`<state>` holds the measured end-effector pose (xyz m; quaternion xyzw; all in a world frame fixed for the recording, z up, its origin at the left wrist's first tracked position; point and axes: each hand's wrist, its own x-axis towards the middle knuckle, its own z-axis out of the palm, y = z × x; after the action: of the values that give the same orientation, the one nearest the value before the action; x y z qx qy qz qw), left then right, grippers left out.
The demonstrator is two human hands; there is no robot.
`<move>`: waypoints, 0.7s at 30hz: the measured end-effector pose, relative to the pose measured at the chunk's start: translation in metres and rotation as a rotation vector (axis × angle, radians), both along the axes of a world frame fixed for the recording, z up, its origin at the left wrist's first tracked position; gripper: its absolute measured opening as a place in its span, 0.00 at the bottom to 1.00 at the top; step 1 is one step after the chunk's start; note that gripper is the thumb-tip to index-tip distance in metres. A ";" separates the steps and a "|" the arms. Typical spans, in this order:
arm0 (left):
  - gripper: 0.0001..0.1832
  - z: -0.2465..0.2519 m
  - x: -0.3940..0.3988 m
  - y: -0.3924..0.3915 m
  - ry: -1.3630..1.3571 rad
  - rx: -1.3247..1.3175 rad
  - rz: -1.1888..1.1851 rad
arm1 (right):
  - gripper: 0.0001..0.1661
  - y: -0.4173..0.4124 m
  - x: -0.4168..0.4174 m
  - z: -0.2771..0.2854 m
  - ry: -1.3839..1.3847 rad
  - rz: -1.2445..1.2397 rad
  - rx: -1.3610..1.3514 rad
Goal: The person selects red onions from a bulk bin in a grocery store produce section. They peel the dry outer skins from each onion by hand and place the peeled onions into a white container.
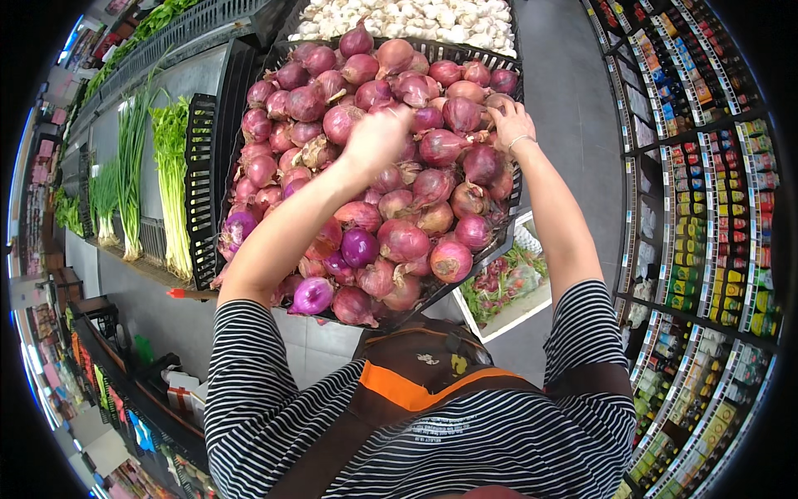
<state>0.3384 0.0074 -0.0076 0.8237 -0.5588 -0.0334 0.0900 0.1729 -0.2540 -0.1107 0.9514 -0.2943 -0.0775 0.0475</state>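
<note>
A black plastic crate, lined with dark sheeting, is heaped with red onions in front of me. My left hand is over the middle of the heap, blurred by motion. Its fingertips are hidden behind the back of the hand, so any grip does not show. At the crate's right side, my right hand touches a brownish onion with its fingers spread and bent. Whether it grips that onion is unclear. Some onions, such as a bright purple one, have bare shiny skin; others carry loose dry peel.
White garlic bulbs fill a bin beyond the onions. Celery and green onions stand on the left. A white foam box with leafy greens sits low at right, near my apron. Stocked shelves line the aisle.
</note>
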 end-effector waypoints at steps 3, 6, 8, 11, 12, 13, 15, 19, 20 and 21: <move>0.20 -0.015 -0.049 -0.004 0.227 0.223 -0.108 | 0.39 -0.019 0.001 -0.005 0.005 -0.104 0.071; 0.43 -0.046 -0.060 -0.004 0.261 0.410 -0.202 | 0.31 -0.013 0.001 0.006 -0.049 -0.061 0.039; 0.45 -0.059 -0.063 -0.002 0.309 0.389 -0.139 | 0.29 -0.011 -0.006 0.013 -0.171 -0.084 0.068; 0.46 -0.063 -0.072 -0.004 0.383 0.337 -0.090 | 0.30 0.005 -0.031 0.027 -0.453 -0.150 0.207; 0.45 -0.063 -0.071 -0.003 0.399 0.310 -0.094 | 0.32 0.012 -0.041 0.036 -0.556 -0.145 0.265; 0.45 -0.065 -0.069 -0.002 0.415 0.284 -0.097 | 0.34 0.019 -0.051 0.043 -0.661 -0.138 0.322; 0.40 -0.067 -0.066 0.004 0.513 0.095 -0.140 | 0.33 0.038 -0.076 0.057 -0.805 -0.146 0.650; 0.36 -0.038 -0.067 0.027 0.758 -0.305 -0.281 | 0.25 0.080 -0.110 0.064 -0.895 -0.231 1.270; 0.35 -0.026 -0.073 0.036 0.801 -0.360 -0.275 | 0.25 0.086 -0.115 0.060 -0.849 -0.195 1.288; 0.35 -0.015 -0.078 0.046 0.839 -0.416 -0.262 | 0.25 0.098 -0.113 0.061 -0.856 -0.153 1.315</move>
<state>0.2600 0.0538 -0.0230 0.6263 -0.5682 -0.2612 0.4654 0.0602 -0.1559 -0.0500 0.7083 -0.2456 0.1343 -0.6481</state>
